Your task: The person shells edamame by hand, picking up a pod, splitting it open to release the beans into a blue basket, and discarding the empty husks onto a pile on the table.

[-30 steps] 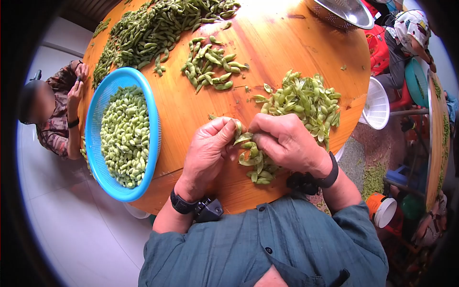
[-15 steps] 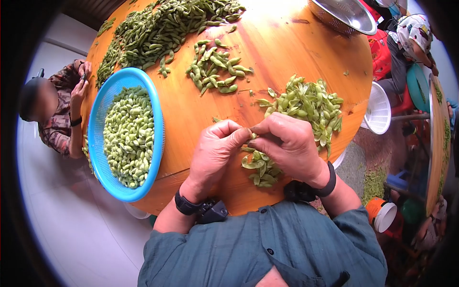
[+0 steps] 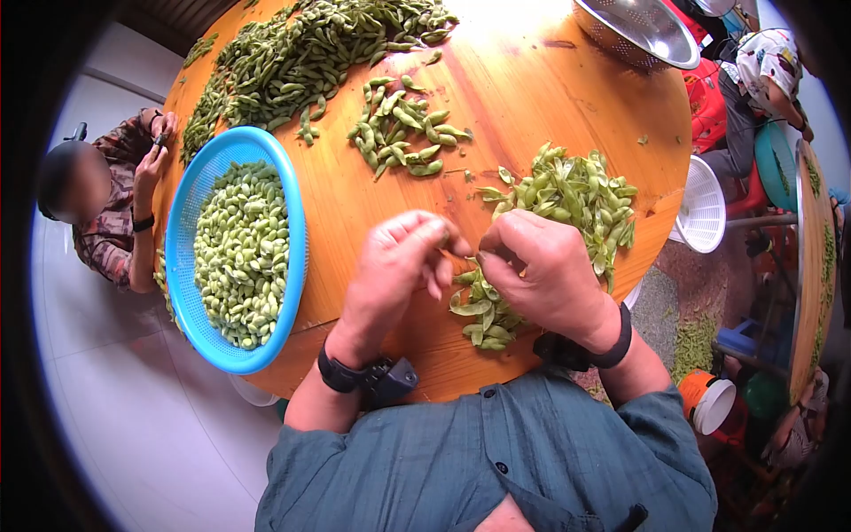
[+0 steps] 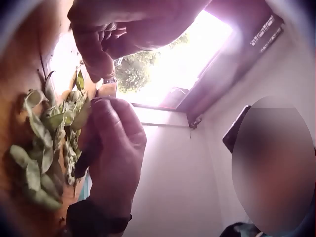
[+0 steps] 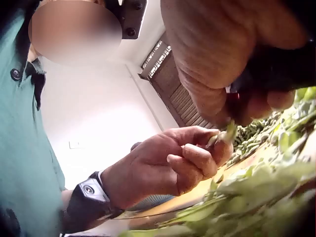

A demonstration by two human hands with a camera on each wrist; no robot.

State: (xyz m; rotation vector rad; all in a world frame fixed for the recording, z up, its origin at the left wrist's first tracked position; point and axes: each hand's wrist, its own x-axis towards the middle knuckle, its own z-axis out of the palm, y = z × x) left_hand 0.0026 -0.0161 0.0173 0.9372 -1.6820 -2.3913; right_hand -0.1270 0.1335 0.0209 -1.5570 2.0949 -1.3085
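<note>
My left hand [image 3: 397,270] and right hand [image 3: 545,275] are close together over the near edge of the table, fingertips slightly apart. In the right wrist view, the left hand pinches a small pale green soybean [image 5: 213,141] between thumb and forefinger. A green sliver of soybean pod [image 5: 231,130] shows at the right hand's curled fingertips, mostly hidden by them. Beneath and beside the hands lie opened pods [image 3: 486,310], with a larger heap of pods [image 3: 576,195] beyond the right hand. Shelled beans [image 3: 239,257] fill a blue basket [image 3: 297,222] at the left.
A small group of whole pods [image 3: 403,129] and a big pile of them [image 3: 292,66] lie farther back on the round wooden table [image 3: 514,97]. A metal colander [image 3: 643,31] stands at the far right edge. Another person [image 3: 111,204] sits at the left.
Half a second ago the fingertips met on a pod; now they have parted a little. The left hand's fingers have loosened and spread somewhat, while the right hand has hardly moved.
</note>
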